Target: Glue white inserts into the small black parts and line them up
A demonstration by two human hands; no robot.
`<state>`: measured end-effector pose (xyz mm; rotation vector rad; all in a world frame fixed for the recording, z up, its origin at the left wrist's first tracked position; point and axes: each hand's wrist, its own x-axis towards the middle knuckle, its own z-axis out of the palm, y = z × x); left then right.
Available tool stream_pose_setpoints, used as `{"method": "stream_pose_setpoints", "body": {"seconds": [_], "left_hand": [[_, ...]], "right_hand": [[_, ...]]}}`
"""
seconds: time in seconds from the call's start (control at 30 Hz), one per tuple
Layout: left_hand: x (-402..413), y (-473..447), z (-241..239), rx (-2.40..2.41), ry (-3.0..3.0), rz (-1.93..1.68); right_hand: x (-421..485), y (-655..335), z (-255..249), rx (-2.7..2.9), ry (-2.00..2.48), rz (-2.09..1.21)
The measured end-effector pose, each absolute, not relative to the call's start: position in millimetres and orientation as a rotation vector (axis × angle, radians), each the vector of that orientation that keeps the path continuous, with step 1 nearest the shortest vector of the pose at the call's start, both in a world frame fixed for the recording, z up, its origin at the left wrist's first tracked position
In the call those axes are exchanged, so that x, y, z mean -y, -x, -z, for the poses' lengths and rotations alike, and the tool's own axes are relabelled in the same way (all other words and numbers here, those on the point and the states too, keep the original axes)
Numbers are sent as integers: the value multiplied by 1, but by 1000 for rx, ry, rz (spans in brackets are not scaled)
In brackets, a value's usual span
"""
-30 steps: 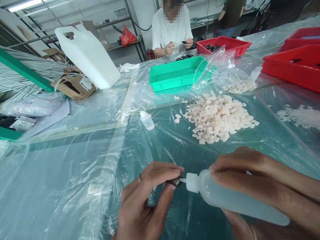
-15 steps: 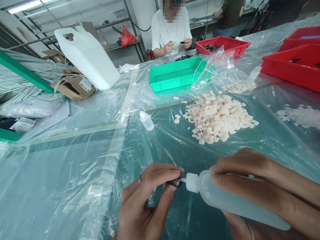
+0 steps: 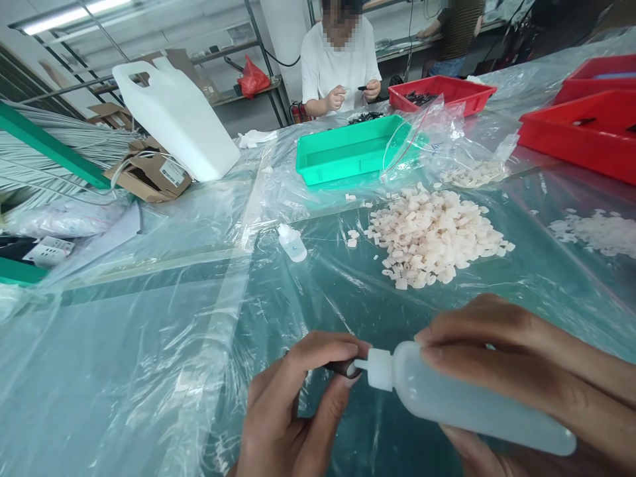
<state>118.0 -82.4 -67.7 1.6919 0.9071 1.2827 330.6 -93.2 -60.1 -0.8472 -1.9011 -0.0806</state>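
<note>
My left hand (image 3: 293,411) pinches a small dark part (image 3: 338,366) between thumb and forefinger, low in the middle of the view. My right hand (image 3: 527,384) is wrapped round a translucent squeeze bottle (image 3: 467,404) lying almost level, and its white nozzle tip touches the dark part. A heap of small whitish pieces (image 3: 432,235) lies on the plastic-covered table just beyond my hands. A small dropper bottle (image 3: 293,242) lies on its side to the left of the heap.
A green tray (image 3: 348,154) and a clear bag (image 3: 447,146) sit behind the heap, red trays (image 3: 586,132) at right. A white jug (image 3: 173,119) and cardboard box (image 3: 149,175) stand at left. Across the table a person in a white shirt (image 3: 340,63) handles small parts.
My hands and the bottle have shifted slightly lower and left; the left fingers have closed further over the dark part. The view has tilted a little.
</note>
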Motion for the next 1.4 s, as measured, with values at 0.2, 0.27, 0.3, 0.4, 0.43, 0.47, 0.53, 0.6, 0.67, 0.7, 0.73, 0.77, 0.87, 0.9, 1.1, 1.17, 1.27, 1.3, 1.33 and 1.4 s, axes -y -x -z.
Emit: {"method": "stream_pose_setpoints", "body": {"seconds": [0.2,0.27,0.3,0.4,0.43,0.47,0.53,0.6,0.67,0.7,0.73,0.77,0.87,0.9,1.1,1.17,1.27,1.3,1.33,1.4], "left_hand": [[84,-120,64,-921,-1685,-1267],[85,-120,63,-927,-1675,-1256],[85,-120,63,-930,-1668,-1251],[87,-120,63,-935,-1661,-1243],[87,-120,63,-929,-1662,-1244],[87,-120,63,-922,-1664,-1248],[86,-120,64,-913,-1673,-1256],[86,-120,64,-914,-1682,-1259],[86,-119,65,-911,-1691,-1257],[86,-119,65,-908,-1693,-1256],[86,-119,65,-908,-1695,-1257],[86,-119,65,-910,-1696,-1258],[87,-119,65,-922,-1696,-1262],[87,-119,65,-924,-1696,-1263],[88,-119,64,-932,-1684,-1258],[88,-119,64,-935,-1677,-1256],[89,-120,63,-937,-1667,-1256],[89,-120,63,-938,-1666,-1255],[89,-120,63,-940,-1668,-1254],[89,-120,63,-946,-1672,-1252]], "right_hand": [[92,-328,56,1896,845,136],[96,-331,55,1879,880,107],[98,-333,55,1866,910,80],[105,-335,53,1829,981,-6],[106,-335,52,1816,991,-23],[106,-334,51,1806,991,-26],[106,-331,49,1784,983,-26],[105,-328,48,1754,996,-35],[105,-327,50,1752,1012,-41],[105,-327,52,1768,1026,-41],[106,-328,54,1785,1040,-40],[107,-329,56,1790,1057,-49],[112,-334,65,1784,1113,-121],[114,-336,67,1784,1124,-142],[120,-339,73,1822,1176,-135],[119,-337,72,1808,1195,-119],[118,-335,69,1788,1209,-69],[118,-334,68,1777,1218,-59],[117,-334,68,1766,1216,-52],[117,-334,67,1777,1192,-88]]}}
